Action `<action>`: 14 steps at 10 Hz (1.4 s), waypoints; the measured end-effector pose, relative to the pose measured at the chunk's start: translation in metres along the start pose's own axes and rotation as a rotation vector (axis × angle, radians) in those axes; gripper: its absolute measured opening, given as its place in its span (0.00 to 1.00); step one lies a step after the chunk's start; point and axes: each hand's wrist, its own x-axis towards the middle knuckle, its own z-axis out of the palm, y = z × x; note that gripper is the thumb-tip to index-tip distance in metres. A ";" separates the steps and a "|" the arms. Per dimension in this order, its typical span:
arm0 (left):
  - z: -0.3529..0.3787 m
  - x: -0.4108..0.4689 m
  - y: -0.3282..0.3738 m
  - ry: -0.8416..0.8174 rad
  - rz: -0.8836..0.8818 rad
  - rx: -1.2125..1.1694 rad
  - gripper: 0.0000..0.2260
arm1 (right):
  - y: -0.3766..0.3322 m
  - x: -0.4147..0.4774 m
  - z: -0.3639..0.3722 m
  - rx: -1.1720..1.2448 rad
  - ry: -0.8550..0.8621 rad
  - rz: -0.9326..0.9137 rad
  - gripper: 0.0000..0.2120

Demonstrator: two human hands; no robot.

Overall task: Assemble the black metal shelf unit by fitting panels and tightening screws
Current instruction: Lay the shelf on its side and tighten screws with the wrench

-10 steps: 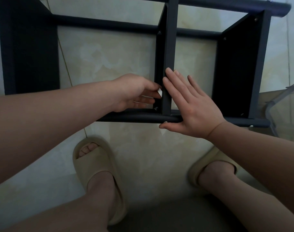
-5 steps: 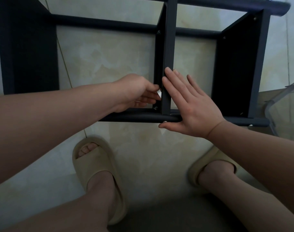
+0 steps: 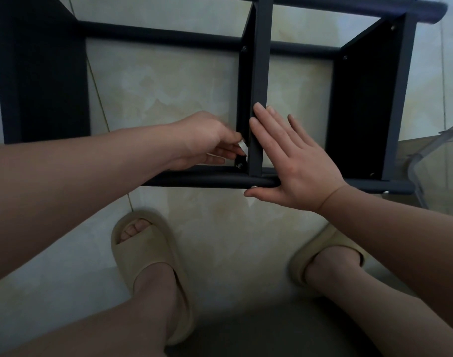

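Pinching pale piece (image 3: 243,146), L grip (image 3: 204,140), screw (image 3: 239,165) below

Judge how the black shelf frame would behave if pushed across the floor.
Probably stiff: the shelf frame is metal bars and panels screwed together. Likely slides readily, since its round bars seem to rest on glossy floor tiles. May wobble slightly: the right hand presses on the middle panel while the left hand pinches a small pale piece by a screw.
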 end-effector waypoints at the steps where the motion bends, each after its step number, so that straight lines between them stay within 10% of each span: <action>1: -0.004 0.001 -0.001 -0.018 -0.009 0.003 0.05 | 0.000 0.000 0.000 0.005 -0.004 0.003 0.50; 11: -0.019 -0.009 -0.013 -0.157 0.022 0.467 0.06 | 0.000 0.000 0.001 -0.004 -0.004 0.001 0.50; 14: -0.027 -0.020 0.005 0.078 0.062 0.773 0.05 | -0.005 0.001 -0.010 0.004 -0.084 0.010 0.52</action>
